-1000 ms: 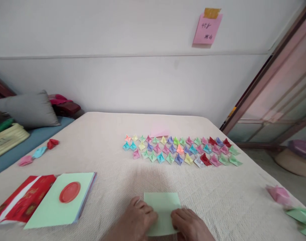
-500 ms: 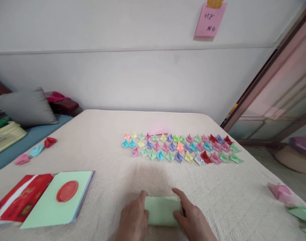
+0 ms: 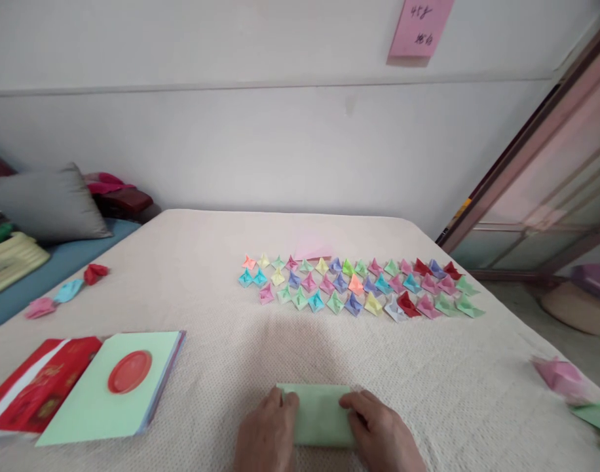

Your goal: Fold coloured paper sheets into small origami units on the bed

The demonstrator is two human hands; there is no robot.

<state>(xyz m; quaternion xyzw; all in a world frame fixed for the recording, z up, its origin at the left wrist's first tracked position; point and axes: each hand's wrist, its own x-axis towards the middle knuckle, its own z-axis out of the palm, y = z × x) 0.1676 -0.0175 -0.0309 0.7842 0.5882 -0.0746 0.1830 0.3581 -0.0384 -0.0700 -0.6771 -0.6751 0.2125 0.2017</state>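
A folded rectangle of light green paper (image 3: pixel 322 414) lies on the cream cloth close in front of me. My left hand (image 3: pixel 268 429) grips its left end, with the thumb on top near the upper left corner and the fingers bent at the edge. At the other end my right hand (image 3: pixel 383 429) has its fingers curled over the paper's right edge. Beyond them stand several rows of small folded paper boats (image 3: pixel 339 283) in many colours.
To the left lie a stack of square coloured paper (image 3: pixel 108 413) with a red round lid (image 3: pixel 130 372) on it and a red packet (image 3: pixel 39 380). Folded paper pieces (image 3: pixel 69 290) sit at the far left, and a pink one (image 3: pixel 560 377) lies near the right edge.
My left thumb has moved onto the paper's top left corner. My right index finger, stretched out before, is now bent down on the upper right edge. The view has shifted slightly.
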